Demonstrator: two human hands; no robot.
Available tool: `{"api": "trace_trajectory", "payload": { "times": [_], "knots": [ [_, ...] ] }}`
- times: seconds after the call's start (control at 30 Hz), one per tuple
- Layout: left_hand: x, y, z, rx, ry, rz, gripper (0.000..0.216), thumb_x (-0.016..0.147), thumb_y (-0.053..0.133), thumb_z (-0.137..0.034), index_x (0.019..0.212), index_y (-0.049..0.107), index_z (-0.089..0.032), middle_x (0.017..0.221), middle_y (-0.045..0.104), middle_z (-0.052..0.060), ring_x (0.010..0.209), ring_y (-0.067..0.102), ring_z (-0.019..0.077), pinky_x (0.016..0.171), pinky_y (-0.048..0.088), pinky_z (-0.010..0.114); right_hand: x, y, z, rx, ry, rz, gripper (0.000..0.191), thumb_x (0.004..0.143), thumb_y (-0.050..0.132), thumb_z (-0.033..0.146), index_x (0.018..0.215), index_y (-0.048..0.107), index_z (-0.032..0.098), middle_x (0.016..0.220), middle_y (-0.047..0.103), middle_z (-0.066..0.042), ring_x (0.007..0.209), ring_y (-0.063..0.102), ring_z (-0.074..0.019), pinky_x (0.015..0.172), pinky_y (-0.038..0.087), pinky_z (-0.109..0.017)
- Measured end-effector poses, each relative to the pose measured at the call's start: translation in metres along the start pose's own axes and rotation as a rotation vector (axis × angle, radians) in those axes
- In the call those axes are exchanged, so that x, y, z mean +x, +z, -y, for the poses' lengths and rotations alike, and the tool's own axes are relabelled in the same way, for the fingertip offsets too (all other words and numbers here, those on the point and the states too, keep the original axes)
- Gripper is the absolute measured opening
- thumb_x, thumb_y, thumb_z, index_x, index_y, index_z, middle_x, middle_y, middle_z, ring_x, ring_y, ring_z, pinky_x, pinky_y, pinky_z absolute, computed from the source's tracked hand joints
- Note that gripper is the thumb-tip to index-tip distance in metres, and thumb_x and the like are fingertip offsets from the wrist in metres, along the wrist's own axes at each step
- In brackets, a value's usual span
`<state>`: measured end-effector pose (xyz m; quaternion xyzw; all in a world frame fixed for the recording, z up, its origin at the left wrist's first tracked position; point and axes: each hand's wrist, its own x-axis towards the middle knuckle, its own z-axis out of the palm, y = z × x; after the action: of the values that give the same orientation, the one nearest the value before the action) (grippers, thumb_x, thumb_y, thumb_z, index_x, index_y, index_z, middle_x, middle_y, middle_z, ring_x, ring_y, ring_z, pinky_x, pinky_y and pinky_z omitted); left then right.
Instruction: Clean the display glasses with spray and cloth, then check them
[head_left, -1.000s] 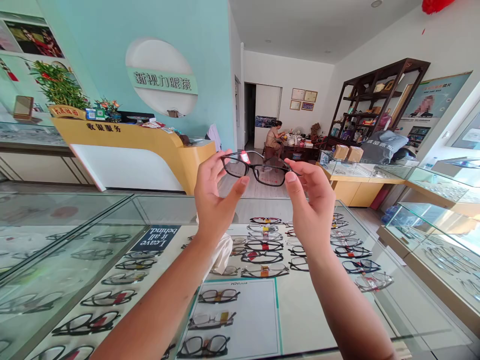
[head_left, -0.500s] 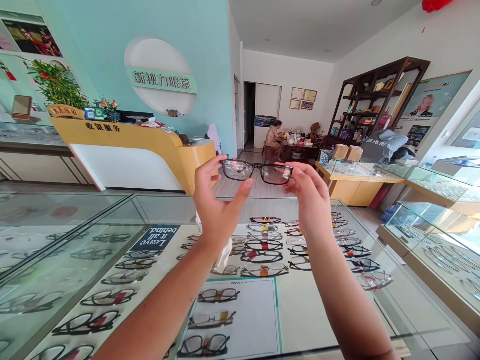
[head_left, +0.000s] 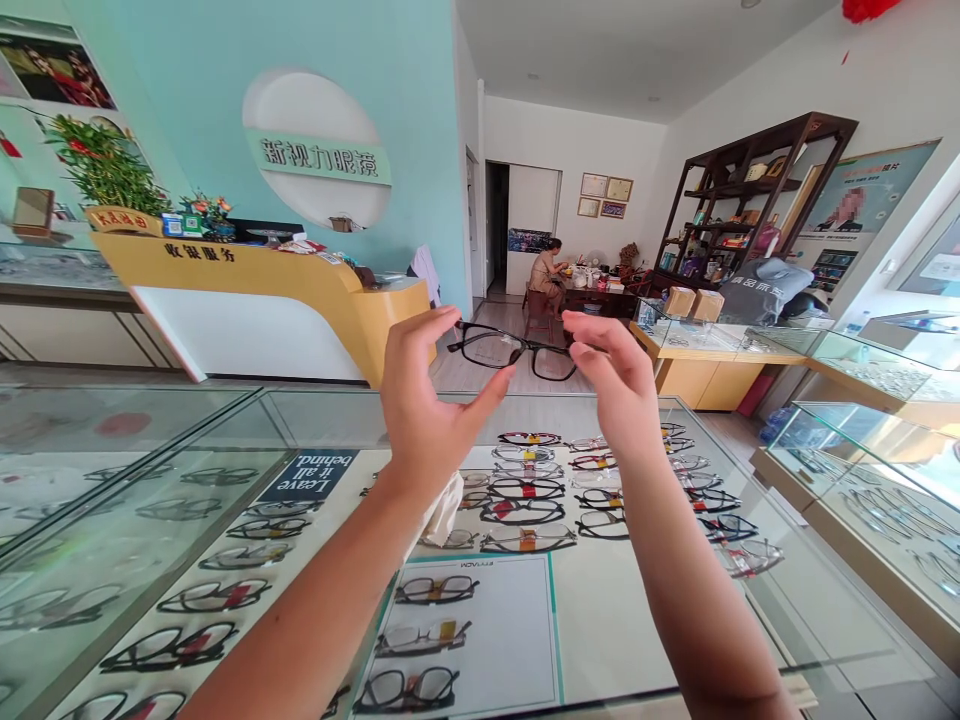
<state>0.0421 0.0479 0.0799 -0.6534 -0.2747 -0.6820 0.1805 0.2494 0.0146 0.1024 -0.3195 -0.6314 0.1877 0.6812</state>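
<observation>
The glasses [head_left: 517, 352] are held up by their ends, lenses untouched, above the desk [head_left: 315, 405]. The right hand [head_left: 619, 390] is pinched on them. The left hand [head_left: 424, 410] is spread, and its hold cannot be told.

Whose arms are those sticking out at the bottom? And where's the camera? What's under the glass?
Those arms belong to one person, who wears the camera on the head, so you see what they see. There is only this one view. The left hand and the right hand hold up black glasses between them: the right fingers curl over one end, the left fingers meet the other with the thumb spread, so its grip is unclear. Below, a glass counter holds rows of display glasses; a white cloth shows beside the left wrist. Far back, another person sits at a table.
</observation>
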Motion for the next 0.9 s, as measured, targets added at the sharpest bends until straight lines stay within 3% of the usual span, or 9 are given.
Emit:
{"api": "trace_trajectory", "payload": {
  "times": [0.13,0.27,0.37,0.53,0.67,0.77,0.9],
  "knots": [
    [0.007,-0.006,-0.005,0.067,0.115,0.086,0.065,0.089,0.091,-0.03,0.146,0.061,-0.032,0.143,0.073,0.011,0.136,0.072,0.0344,0.115,0.059,0.055,0.001,-0.008,0.002,-0.302,-0.204,0.191,0.011,0.103,0.075,0.03,0.109,0.083,0.031,0.133,0.083,-0.005,0.134,0.072,-0.03,0.118,0.049,-0.055],
    [0.008,-0.012,-0.01,0.105,0.174,0.15,0.071,0.086,0.092,-0.025,0.148,0.06,-0.034,0.144,0.074,0.01,0.139,0.071,0.0366,0.117,0.059,0.057,0.003,-0.013,-0.005,-0.331,-0.24,0.25,0.01,0.104,0.075,0.027,0.108,0.084,0.03,0.13,0.084,-0.006,0.13,0.073,-0.0295,0.117,0.052,-0.054],
    [0.007,-0.013,-0.015,0.057,0.138,0.195,0.069,0.084,0.093,-0.024,0.145,0.062,-0.033,0.141,0.075,0.009,0.136,0.073,0.0361,0.115,0.06,0.057,0.005,-0.019,-0.009,-0.296,-0.23,0.319,0.008,0.105,0.076,0.028,0.106,0.084,0.029,0.127,0.084,-0.006,0.124,0.074,-0.0275,0.115,0.053,-0.051],
    [0.004,-0.009,-0.022,-0.225,-0.108,0.271,0.065,0.085,0.094,-0.027,0.142,0.063,-0.033,0.135,0.074,0.005,0.125,0.078,0.0298,0.112,0.066,0.052,0.01,-0.023,-0.01,-0.113,-0.121,0.442,0.016,0.105,0.079,0.039,0.103,0.084,0.025,0.126,0.082,-0.007,0.122,0.074,-0.0246,0.112,0.055,-0.046],
    [0.004,-0.005,-0.021,-0.448,-0.25,0.332,0.055,0.091,0.089,-0.039,0.139,0.064,-0.034,0.139,0.069,0.004,0.124,0.079,0.0263,0.107,0.071,0.05,0.013,-0.021,-0.014,0.088,0.069,0.536,0.029,0.1,0.083,0.051,0.1,0.083,0.022,0.108,0.083,-0.004,0.105,0.072,-0.0205,0.097,0.058,-0.038],
    [0.005,-0.002,-0.014,-0.551,-0.302,0.362,0.057,0.09,0.092,-0.049,0.137,0.064,-0.035,0.137,0.07,0.005,0.123,0.078,0.0256,0.102,0.073,0.046,0.012,-0.02,-0.015,0.163,0.161,0.564,0.028,0.097,0.085,0.049,0.098,0.083,0.021,0.097,0.081,-0.002,0.091,0.067,-0.0163,0.087,0.056,-0.033],
    [0.004,0.001,-0.006,-0.707,-0.295,0.419,0.07,0.085,0.098,-0.05,0.143,0.063,-0.033,0.138,0.07,0.007,0.117,0.08,0.0238,0.102,0.072,0.045,0.009,-0.024,-0.009,0.175,0.176,0.558,0.029,0.094,0.088,0.049,0.095,0.083,0.021,0.09,0.077,0.0,0.083,0.061,-0.0144,0.078,0.051,-0.03]
  ]
}}
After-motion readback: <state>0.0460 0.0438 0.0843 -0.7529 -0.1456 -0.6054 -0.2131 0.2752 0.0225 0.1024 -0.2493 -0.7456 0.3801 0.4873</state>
